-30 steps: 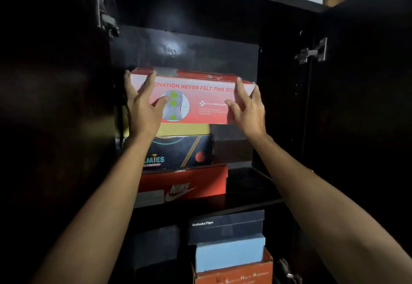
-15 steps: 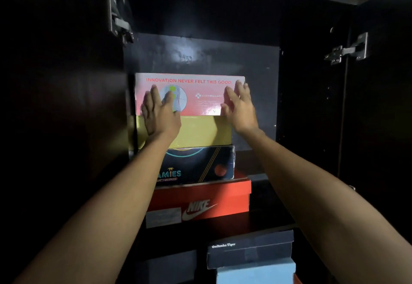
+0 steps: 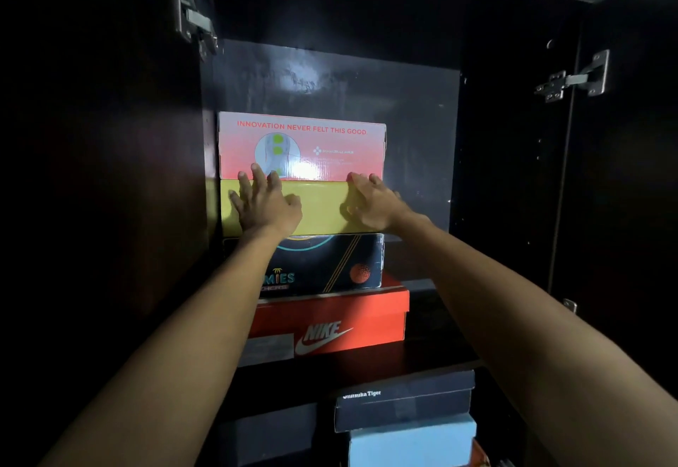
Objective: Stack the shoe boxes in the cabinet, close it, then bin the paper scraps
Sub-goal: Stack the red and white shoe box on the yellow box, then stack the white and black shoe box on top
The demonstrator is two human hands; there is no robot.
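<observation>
A pink shoe box (image 3: 330, 147) printed "INNOVATION NEVER FELT THIS GOOD" lies on top of a stack at the left of the dark cabinet's upper shelf. Under it come a yellow box (image 3: 323, 206), a dark blue box (image 3: 330, 265) and a red Nike box (image 3: 352, 316). My left hand (image 3: 266, 202) lies flat against the yellow box's front, fingertips reaching the pink box's lower edge. My right hand (image 3: 370, 202) presses the same front near the stack's right corner, fingers spread. Neither hand holds anything.
The cabinet (image 3: 495, 136) stands open, with dark doors and metal hinges (image 3: 572, 79) at either side. On the shelf below sit a navy Onitsuka Tiger box (image 3: 403, 404), a light blue box (image 3: 411, 441) and a dark box (image 3: 271, 430). Shelf space shows right of the stack.
The pink box came down onto the yellow box and went back into the stack. Both hands slid down from its front to the yellow box's front.
</observation>
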